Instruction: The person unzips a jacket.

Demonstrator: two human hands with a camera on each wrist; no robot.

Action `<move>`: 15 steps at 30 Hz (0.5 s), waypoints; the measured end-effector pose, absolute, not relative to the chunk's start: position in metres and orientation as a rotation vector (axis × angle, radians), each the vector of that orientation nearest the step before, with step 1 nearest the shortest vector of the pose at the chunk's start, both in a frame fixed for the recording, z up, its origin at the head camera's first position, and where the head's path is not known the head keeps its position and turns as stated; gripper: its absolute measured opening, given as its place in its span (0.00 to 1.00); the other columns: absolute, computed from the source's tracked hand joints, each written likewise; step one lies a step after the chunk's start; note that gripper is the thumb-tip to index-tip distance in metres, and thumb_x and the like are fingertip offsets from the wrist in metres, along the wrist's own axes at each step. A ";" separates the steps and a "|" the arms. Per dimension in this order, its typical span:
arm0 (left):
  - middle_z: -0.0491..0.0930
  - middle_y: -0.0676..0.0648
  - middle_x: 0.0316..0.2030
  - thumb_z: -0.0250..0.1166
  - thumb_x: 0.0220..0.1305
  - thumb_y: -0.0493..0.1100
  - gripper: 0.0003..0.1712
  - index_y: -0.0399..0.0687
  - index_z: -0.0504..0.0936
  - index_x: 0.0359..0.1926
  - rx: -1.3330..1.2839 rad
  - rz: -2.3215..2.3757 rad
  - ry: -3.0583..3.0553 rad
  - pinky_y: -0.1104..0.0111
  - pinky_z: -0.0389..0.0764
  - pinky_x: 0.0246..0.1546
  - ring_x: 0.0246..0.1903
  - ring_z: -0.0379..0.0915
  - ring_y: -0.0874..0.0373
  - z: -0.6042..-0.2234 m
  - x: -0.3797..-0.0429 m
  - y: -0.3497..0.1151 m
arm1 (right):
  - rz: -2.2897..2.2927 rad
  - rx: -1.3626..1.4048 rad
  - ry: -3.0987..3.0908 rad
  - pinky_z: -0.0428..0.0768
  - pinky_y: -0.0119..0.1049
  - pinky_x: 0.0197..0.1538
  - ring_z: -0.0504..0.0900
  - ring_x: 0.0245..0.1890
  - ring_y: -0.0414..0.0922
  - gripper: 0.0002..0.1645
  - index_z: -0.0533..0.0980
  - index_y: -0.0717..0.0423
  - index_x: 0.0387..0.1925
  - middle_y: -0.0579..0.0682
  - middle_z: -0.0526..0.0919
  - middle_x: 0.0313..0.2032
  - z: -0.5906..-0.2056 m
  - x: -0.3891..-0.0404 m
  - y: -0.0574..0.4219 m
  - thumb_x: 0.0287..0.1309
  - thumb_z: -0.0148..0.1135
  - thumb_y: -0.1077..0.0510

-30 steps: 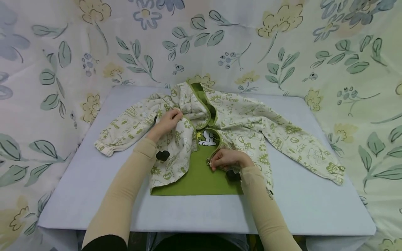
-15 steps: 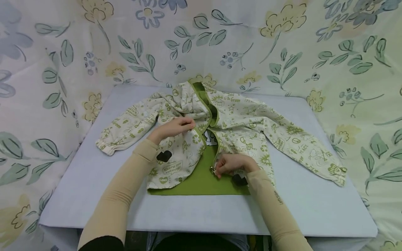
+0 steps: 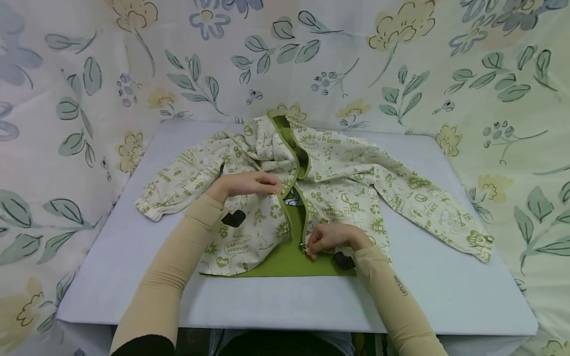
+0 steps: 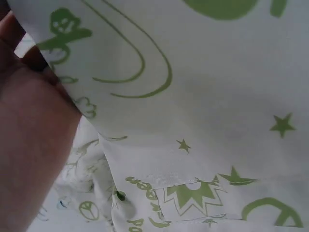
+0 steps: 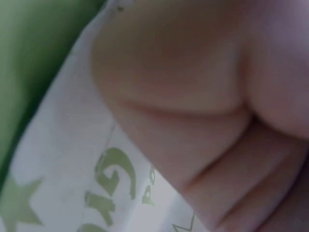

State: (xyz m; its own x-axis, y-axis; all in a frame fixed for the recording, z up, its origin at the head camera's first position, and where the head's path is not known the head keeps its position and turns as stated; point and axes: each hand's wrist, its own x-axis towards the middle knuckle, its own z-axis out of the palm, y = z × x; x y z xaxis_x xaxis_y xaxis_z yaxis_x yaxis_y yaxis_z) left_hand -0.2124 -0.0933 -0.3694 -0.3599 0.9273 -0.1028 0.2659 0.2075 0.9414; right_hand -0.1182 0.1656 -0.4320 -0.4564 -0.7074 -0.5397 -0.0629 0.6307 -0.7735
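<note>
A white hooded zip jacket with green print lies spread on the table, its front partly open over a green lining. My left hand pinches the edge of the left front panel near the chest and holds it raised; printed cloth fills the left wrist view. Lower down, my right hand pinches the bottom of the right front edge, beside the metal zipper slider. In the right wrist view the curled fingers hide what they grip.
The jacket's sleeves stretch out to both sides, the left sleeve bent and the right sleeve long and straight. A white-covered table bears it. Behind hangs a flower-patterned cloth.
My left hand has moved right and slightly down, drawing the left panel toward the middle over the lining. My right hand has shifted a little down and right with the zipper edge, narrowing the gap.
</note>
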 end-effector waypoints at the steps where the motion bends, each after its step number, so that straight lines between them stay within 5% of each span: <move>1: 0.61 0.41 0.27 0.45 0.66 0.45 0.15 0.40 0.65 0.26 1.135 1.148 1.779 0.60 0.60 0.29 0.25 0.55 0.51 -0.372 -0.212 -0.091 | -0.866 -0.604 1.915 0.57 0.27 0.12 0.55 0.08 0.35 0.13 0.80 0.60 0.21 0.48 0.69 0.11 -0.432 -0.118 0.165 0.54 0.56 0.57; 6: 0.64 0.44 0.27 0.45 0.66 0.44 0.14 0.43 0.69 0.27 1.199 1.002 1.975 0.62 0.63 0.27 0.22 0.56 0.54 -0.394 -0.206 -0.079 | -0.896 -0.594 1.930 0.56 0.27 0.12 0.54 0.08 0.35 0.13 0.79 0.60 0.20 0.48 0.69 0.11 -0.433 -0.117 0.164 0.53 0.57 0.56; 15: 0.67 0.52 0.43 0.47 0.64 0.51 0.17 0.48 0.74 0.46 1.123 0.884 2.340 0.67 0.68 0.41 0.41 0.64 0.62 -0.424 -0.187 -0.066 | -0.934 -0.626 2.065 0.61 0.31 0.15 0.57 0.09 0.38 0.20 0.70 0.60 0.14 0.44 0.65 0.11 -0.428 -0.113 0.171 0.51 0.59 0.50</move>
